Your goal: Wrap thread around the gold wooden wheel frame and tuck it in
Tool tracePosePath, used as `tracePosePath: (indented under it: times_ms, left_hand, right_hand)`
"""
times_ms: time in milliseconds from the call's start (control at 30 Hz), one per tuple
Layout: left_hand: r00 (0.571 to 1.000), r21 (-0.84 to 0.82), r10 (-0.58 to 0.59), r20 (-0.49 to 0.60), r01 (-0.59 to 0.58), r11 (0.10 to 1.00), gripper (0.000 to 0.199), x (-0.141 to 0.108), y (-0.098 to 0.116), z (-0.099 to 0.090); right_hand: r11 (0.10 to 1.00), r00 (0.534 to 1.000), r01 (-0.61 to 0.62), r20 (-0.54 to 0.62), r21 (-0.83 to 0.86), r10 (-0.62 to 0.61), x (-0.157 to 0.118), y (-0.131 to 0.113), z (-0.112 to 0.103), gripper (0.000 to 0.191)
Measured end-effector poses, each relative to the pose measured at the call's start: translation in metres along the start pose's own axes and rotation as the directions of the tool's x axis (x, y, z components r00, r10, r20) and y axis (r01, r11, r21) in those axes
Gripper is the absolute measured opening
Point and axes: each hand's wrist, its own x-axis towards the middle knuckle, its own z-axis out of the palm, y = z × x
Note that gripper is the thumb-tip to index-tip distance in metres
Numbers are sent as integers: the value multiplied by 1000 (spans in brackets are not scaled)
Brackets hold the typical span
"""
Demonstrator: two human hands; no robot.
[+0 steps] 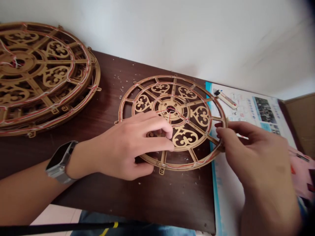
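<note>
A round, gold-brown openwork frame (185,137) with scroll ornaments lies on the dark tabletop before me. Thin red and white wires run along its rings and into the hub at the centre. My left hand (137,144), with a watch (61,160) on the wrist, is curled over the frame's lower left part, fingers on the inner ring and thumb by the outer rim. Pinched between thumb and fingers of my right hand (253,150) is the outer rim at the right side. Whether those fingertips also hold a wire is hidden.
A stack of similar wired frames (36,85) stands at the left. Under my right hand, printed paper (236,121) covers the table, with a white utility knife (226,99) on it. Small white scraps dot the dark tabletop (172,190). A white wall (157,36) rises behind.
</note>
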Motion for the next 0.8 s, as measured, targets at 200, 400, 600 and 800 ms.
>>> tracePosePath:
  times_ms: [200,400,600,800]
  left_hand:
    - [1000,-11,-13,15,13,1000,38,-2,-7,4]
    - [1000,9,6,17,-6,1000,37,2,-6,4]
    - [1000,18,24,1,-24,1000,39,2,-4,3]
    - [1000,24,31,8,-31,999,42,3,-5,4]
  right_hand:
    - [941,988,148,13,-305,-151,15,16,0,33]
    - [906,994,108,61,-408,-91,23,17,-6,38]
    - [959,949,259,-156,-117,-276,22,11,-14,26]
    - [917,913,327,-326,228,-244,24,0,-31,17]
